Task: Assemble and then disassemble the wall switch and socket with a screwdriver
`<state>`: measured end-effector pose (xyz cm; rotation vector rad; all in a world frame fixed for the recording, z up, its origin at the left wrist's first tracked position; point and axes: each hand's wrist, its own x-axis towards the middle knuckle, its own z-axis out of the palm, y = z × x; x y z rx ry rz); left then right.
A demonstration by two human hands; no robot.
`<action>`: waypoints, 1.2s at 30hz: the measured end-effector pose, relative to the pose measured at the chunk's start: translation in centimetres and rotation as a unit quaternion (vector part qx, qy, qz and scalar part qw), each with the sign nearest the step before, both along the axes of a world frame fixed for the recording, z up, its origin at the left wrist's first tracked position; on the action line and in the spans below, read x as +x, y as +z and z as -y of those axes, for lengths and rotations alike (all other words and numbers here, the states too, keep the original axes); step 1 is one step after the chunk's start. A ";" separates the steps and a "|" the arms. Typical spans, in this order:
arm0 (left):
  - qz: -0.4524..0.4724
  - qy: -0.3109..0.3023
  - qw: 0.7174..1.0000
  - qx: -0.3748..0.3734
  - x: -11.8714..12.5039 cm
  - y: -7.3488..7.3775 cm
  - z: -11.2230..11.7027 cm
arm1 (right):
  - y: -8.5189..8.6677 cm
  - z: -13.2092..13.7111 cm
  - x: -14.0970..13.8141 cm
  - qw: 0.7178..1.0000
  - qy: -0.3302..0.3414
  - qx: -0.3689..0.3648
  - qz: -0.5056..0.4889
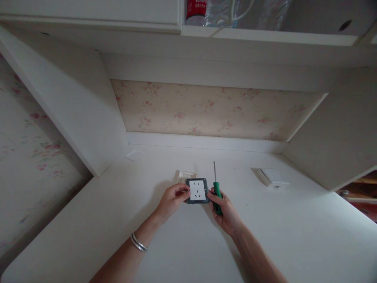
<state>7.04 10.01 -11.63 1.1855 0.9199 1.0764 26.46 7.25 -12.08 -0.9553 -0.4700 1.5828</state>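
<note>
While both hands meet over the white tabletop, the roughly square socket panel with a white slotted face and dark grey frame is held between them, face toward the camera. The panel lies directly between the two grips, about equally near each, and shows no clear long axis. The left hand pinches its left edge between thumb and fingers, reaching in from the lower left. The right hand steadies the right edge with its thumb and fingertips, while the same hand holds the green-handled screwdriver with a thin metal shaft, whose long axis runs away from the body, tip foremost. Partly hidden just beyond the panel is an open white plastic box; whether they touch, I cannot tell. Farther right sits a closed-looking white square box.
</note>
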 end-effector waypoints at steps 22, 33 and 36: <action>-0.017 0.012 1.000 -0.012 0.0 -0.1 -0.1 | -0.3 0.1 -0.1 0.999 0.021 0.030 0.021; -0.037 0.016 0.999 0.000 -0.1 -0.3 -0.1 | 0.2 0.4 -0.3 0.996 0.045 0.066 0.045; -0.046 0.017 0.999 0.018 0.0 -0.5 -0.2 | 0.1 0.3 -0.2 0.996 0.033 0.059 0.050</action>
